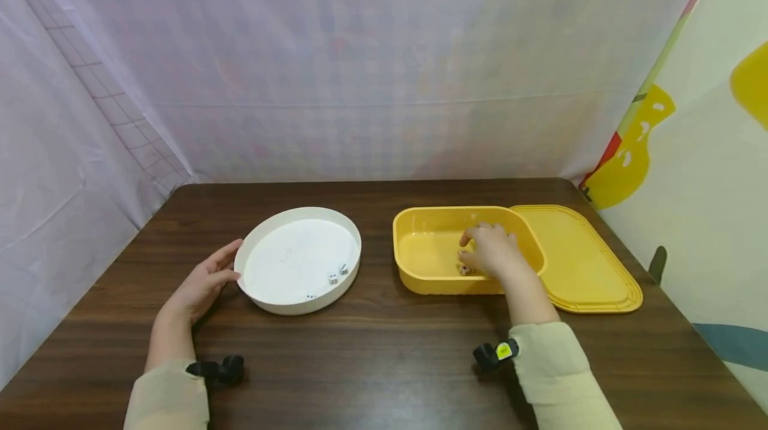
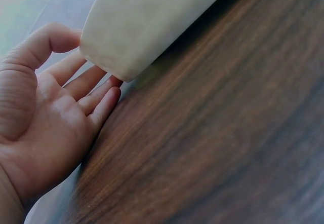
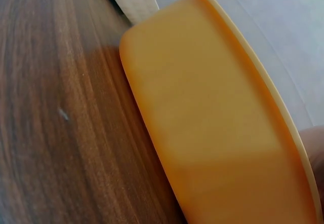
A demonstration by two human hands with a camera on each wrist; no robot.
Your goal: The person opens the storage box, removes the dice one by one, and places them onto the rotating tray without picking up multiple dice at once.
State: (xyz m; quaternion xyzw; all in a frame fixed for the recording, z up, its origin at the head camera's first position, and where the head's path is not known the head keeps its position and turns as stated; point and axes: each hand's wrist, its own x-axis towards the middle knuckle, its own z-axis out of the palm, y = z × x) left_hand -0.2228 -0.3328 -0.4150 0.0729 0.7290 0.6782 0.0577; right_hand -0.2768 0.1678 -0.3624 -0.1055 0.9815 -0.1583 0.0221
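Observation:
A round white tray (image 1: 300, 257) lies left of the middle of the table, with a few small white dice (image 1: 333, 279) toward its near right side. My left hand (image 1: 201, 287) is at the tray's left side, its thumb and fingertips touching the outer wall; in the left wrist view the palm is bare and the fingers relaxed. My right hand (image 1: 495, 253) reaches down into a yellow rectangular box (image 1: 420, 283), thumb and forefinger apart. Beneath it several dice (image 1: 465, 270) show on the box floor, partly covered by the hand. The right wrist view shows mainly the box's outer wall.
A flat yellow lid (image 1: 585, 263) lies to the right of the box, reaching close beside its wall. The dark wooden table (image 1: 372, 357) ends at a pale curtain (image 1: 372, 83) at the back. Each wrist carries a small black camera.

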